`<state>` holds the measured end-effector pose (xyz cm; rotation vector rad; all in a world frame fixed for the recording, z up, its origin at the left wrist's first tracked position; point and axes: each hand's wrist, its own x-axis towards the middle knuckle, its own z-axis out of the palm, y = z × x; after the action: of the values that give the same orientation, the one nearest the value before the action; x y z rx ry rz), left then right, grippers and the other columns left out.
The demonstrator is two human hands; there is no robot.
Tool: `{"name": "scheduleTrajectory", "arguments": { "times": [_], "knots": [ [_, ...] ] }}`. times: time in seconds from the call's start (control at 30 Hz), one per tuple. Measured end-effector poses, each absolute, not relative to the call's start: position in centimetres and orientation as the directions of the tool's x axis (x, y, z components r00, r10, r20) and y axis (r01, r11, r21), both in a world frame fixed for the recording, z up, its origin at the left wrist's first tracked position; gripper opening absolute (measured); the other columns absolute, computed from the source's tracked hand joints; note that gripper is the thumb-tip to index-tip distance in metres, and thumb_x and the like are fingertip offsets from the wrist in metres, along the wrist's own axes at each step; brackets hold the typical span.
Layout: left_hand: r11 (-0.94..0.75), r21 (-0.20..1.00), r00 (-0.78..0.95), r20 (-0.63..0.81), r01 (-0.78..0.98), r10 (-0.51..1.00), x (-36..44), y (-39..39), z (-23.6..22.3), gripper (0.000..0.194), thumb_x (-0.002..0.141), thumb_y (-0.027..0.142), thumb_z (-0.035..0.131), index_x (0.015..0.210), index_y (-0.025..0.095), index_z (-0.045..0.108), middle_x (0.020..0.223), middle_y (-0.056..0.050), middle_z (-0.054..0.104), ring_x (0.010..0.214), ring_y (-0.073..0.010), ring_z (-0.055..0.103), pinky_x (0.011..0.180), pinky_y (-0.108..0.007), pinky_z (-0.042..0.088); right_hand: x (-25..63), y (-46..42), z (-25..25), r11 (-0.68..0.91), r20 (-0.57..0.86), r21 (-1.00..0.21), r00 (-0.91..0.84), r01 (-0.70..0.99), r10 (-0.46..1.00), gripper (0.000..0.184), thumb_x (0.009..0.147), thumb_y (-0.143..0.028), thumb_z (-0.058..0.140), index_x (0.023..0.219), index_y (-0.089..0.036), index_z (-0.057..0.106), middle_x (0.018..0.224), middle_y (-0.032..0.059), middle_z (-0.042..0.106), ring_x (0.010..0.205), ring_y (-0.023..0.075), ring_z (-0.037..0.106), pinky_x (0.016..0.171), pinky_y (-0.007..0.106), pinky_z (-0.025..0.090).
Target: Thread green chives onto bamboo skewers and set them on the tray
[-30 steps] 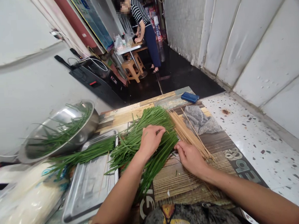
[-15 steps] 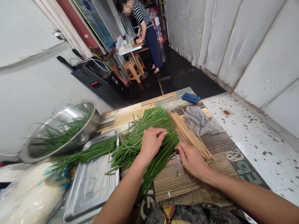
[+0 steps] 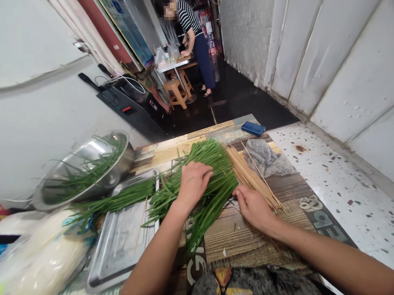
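Observation:
A large heap of green garlic chives lies on the wood-patterned table. Over the middle of the heap is my left hand, thumb and fingers pinched together; whatever is between them is too small to make out. At the heap's right edge my right hand is closed, its fingertips close to the chive stalks. A thin bamboo skewer shows beneath its wrist and seems to run up into the grip. Beside that hand lies a bundle of bamboo skewers, with one skewer crossing on top.
More chives lie across a metal tray on the left. Behind it stands a steel bowl of chives, with a plastic bag in front. A grey cloth and blue box sit right. A person works at a far table.
My left hand has drawn back slightly to the left over the chives, its pinch moving off the heap's right side. The right hand stays nearly in place. The view has shifted a little.

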<state>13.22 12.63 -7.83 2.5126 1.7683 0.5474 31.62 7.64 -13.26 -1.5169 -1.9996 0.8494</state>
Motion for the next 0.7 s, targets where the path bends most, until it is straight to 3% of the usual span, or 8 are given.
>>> {"name": "scheduleTrajectory", "arguments": {
  "times": [0.13, 0.33, 0.53, 0.7],
  "knots": [
    [-0.321, 0.037, 0.306, 0.219, 0.946, 0.927, 13.9, 13.8, -8.3, 0.020, 0.085, 0.030, 0.050, 0.090, 0.023, 0.068, 0.086, -0.007, 0.063, 0.088, -0.0232, 0.047, 0.078, -0.039, 0.031, 31.7, 7.7, -13.4, 0.193, 0.015, -0.719, -0.264, 0.667, 0.964, 0.029, 0.090, -0.020, 0.030, 0.091, -0.016, 0.059, 0.083, 0.0062, 0.068, 0.079, 0.0176, 0.063, 0.071, 0.026, 0.041],
    [-0.278, -0.017, 0.277, 0.186, 0.960, 0.943, 14.6, 14.5, -8.5, 0.019, 0.085, 0.030, 0.050, 0.090, 0.024, 0.068, 0.086, -0.008, 0.062, 0.090, -0.0238, 0.045, 0.077, -0.039, 0.029, 31.6, 7.7, -13.4, 0.185, 0.004, -0.709, -0.258, 0.681, 0.966, 0.028, 0.089, -0.019, 0.031, 0.091, -0.016, 0.059, 0.083, 0.0056, 0.068, 0.078, 0.0174, 0.062, 0.070, 0.025, 0.040],
    [-0.305, 0.161, 0.261, 0.246, 0.939, 0.933, 15.0, 13.9, -8.4, 0.019, 0.086, 0.027, 0.048, 0.084, 0.022, 0.067, 0.087, -0.004, 0.066, 0.088, -0.0201, 0.050, 0.080, -0.037, 0.030, 31.7, 7.7, -13.4, 0.195, 0.019, -0.725, -0.264, 0.661, 0.964, 0.028, 0.089, -0.018, 0.031, 0.090, -0.016, 0.059, 0.084, 0.0057, 0.067, 0.078, 0.0169, 0.062, 0.071, 0.025, 0.040],
    [-0.249, 0.349, 0.193, 0.186, 0.903, 0.963, 15.4, 13.5, -8.6, 0.016, 0.082, 0.026, 0.053, 0.086, 0.023, 0.068, 0.086, -0.001, 0.070, 0.084, -0.0175, 0.056, 0.082, -0.035, 0.034, 31.6, 7.7, -13.1, 0.178, 0.001, -0.728, -0.258, 0.662, 0.966, 0.028, 0.090, -0.019, 0.031, 0.090, -0.016, 0.059, 0.084, 0.0063, 0.067, 0.078, 0.0169, 0.062, 0.071, 0.025, 0.040]
  ]
}}
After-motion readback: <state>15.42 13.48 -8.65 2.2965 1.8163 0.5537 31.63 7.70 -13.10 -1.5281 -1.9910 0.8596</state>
